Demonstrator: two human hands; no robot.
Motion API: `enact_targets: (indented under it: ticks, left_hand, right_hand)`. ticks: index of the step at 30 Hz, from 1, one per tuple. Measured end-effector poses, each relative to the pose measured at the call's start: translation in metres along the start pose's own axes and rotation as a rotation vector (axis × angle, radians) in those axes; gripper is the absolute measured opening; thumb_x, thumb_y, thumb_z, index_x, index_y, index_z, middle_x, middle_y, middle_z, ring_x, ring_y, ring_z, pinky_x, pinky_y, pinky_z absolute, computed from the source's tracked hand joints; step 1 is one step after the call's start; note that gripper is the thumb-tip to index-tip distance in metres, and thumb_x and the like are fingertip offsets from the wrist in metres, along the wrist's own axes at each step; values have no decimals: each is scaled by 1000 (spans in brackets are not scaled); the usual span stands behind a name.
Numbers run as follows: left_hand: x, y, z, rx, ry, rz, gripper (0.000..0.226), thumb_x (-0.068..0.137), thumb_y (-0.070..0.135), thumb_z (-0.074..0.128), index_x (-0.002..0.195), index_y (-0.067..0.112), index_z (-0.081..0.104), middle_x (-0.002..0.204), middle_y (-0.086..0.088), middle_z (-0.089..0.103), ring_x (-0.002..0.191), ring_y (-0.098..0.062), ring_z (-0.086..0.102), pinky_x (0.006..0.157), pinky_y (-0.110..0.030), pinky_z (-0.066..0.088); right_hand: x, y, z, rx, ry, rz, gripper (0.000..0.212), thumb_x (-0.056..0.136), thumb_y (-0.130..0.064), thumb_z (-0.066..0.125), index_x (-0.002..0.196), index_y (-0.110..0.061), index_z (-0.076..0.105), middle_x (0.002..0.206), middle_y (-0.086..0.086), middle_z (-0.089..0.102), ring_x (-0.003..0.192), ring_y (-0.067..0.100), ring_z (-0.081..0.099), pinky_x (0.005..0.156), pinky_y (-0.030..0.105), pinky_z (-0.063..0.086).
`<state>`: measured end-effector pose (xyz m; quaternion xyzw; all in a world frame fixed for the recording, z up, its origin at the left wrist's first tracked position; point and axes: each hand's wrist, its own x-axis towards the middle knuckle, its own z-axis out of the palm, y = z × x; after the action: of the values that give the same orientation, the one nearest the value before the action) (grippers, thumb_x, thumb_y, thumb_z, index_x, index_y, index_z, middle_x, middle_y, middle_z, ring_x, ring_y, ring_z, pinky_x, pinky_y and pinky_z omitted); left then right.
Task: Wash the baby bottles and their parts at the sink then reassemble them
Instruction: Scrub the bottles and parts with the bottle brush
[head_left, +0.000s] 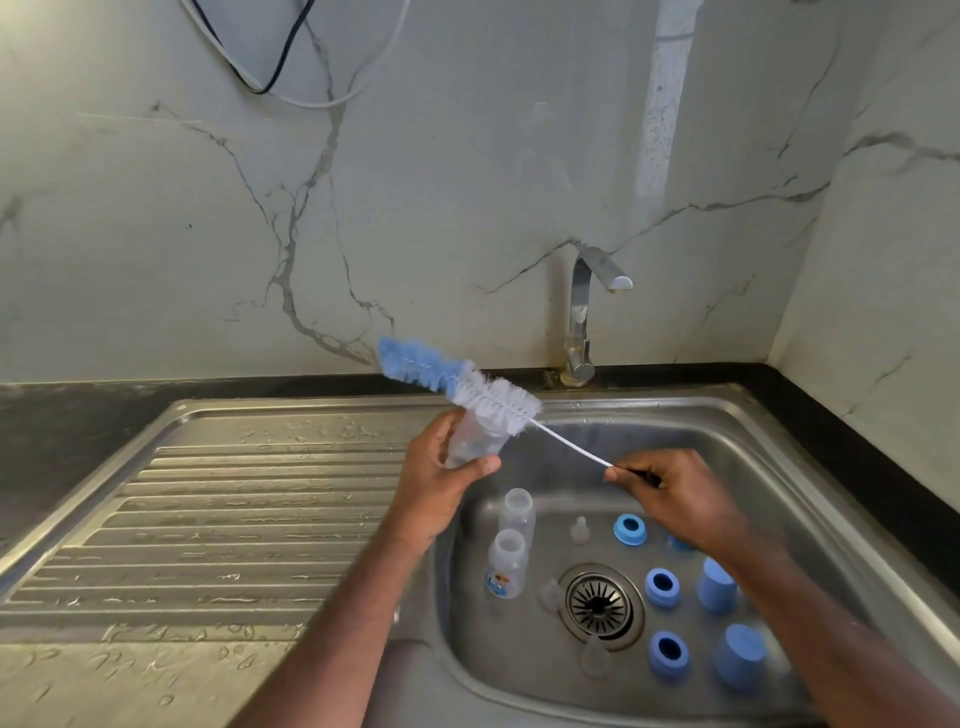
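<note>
My left hand (441, 478) grips a clear baby bottle (475, 439) above the sink's left rim, mouth tilted up and away. My right hand (675, 493) pinches the thin white handle of a blue-and-white bottle brush (457, 382). The bristle head lies across and above the bottle's mouth, outside the bottle. In the sink basin (779, 467) stand two more clear bottles (511, 545). Around them lie clear teats (579, 530), three blue screw rings (662, 587) and blue caps (717, 584).
A chrome tap (587, 312) stands behind the basin, no water running. The drain strainer (600, 603) sits mid-basin. A wet ribbed draining board (234, 519) spreads to the left. Marble walls close the back and right; cables (270, 67) hang top left.
</note>
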<state>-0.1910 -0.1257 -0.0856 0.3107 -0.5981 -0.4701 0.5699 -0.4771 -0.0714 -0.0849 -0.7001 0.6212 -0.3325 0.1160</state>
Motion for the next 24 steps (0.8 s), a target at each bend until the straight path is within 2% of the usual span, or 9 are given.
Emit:
enact_targets:
  ticks: [3, 8, 10, 13, 15, 18, 20, 22, 24]
  left_hand:
    - [-2, -2, 16, 38, -45, -8, 54, 70, 12, 84, 120, 7, 64, 114, -11, 72, 105, -25, 69, 88, -29, 53]
    - [4, 1, -11, -25, 94, -6, 61, 72, -7, 82, 127, 4, 58, 122, -16, 69, 111, -32, 67, 85, -24, 55]
    - [1, -1, -5, 9, 55, -9, 67, 69, -1, 85, 129, 6, 55, 122, -13, 68, 113, -29, 66, 87, -27, 56]
    - [-1, -4, 15, 33, 30, -33, 73, 67, 4, 83, 132, 6, 49, 120, -7, 67, 110, -18, 66, 89, -30, 54]
    - [1, -3, 17, -58, 90, -57, 73, 71, 0, 83, 133, 8, 46, 118, -7, 64, 105, -18, 65, 85, -34, 55]
    - [5, 3, 6, -276, 291, -155, 67, 75, -4, 81, 130, 17, 48, 115, -6, 60, 104, -22, 65, 76, -41, 60]
    - [6, 3, 1, -380, 433, -211, 71, 70, 6, 84, 129, 16, 46, 119, -8, 59, 112, -28, 64, 81, -46, 60]
    - [6, 4, 0, -406, 525, -281, 76, 67, 12, 87, 129, 15, 43, 125, -10, 61, 116, -32, 64, 83, -43, 60]
    - [6, 3, 1, -358, 585, -328, 74, 68, 11, 88, 127, 15, 45, 125, -11, 64, 112, -33, 67, 72, -35, 58]
  right_hand:
    - [4, -16, 10, -47, 39, -54, 17, 95, -39, 66, 82, -30, 73, 60, -5, 58, 56, 10, 53, 57, 30, 46]
    - [1, 8, -10, -95, -1, 25, 11, 93, -42, 66, 87, -38, 74, 71, -11, 68, 65, 6, 62, 67, 37, 55]
    - [0, 2, -4, -62, -20, 16, 11, 93, -44, 67, 83, -42, 73, 69, -17, 67, 61, 2, 61, 63, 32, 53]
    - [3, -18, 14, -37, 30, -90, 23, 95, -43, 63, 76, -30, 66, 60, -19, 56, 54, 6, 51, 56, 31, 46]
    - [3, -24, 19, -32, 59, -100, 23, 97, -43, 60, 80, -29, 66, 61, -13, 55, 55, 10, 50, 55, 31, 45]
    - [-2, -22, 17, 148, -6, -1, 17, 101, -26, 59, 102, -38, 71, 62, -14, 59, 56, 1, 52, 54, 14, 39]
    - [-3, -21, 19, 191, -88, 23, 21, 101, -18, 59, 107, -33, 73, 70, -8, 65, 61, -3, 57, 58, 15, 44]
    - [-3, -20, 25, 148, -149, 25, 21, 100, -18, 61, 106, -31, 76, 75, -4, 70, 69, 3, 64, 66, 23, 53]
    - [-1, -18, 27, 136, -162, 38, 19, 99, -18, 62, 105, -29, 77, 78, -4, 72, 75, 7, 67, 73, 25, 57]
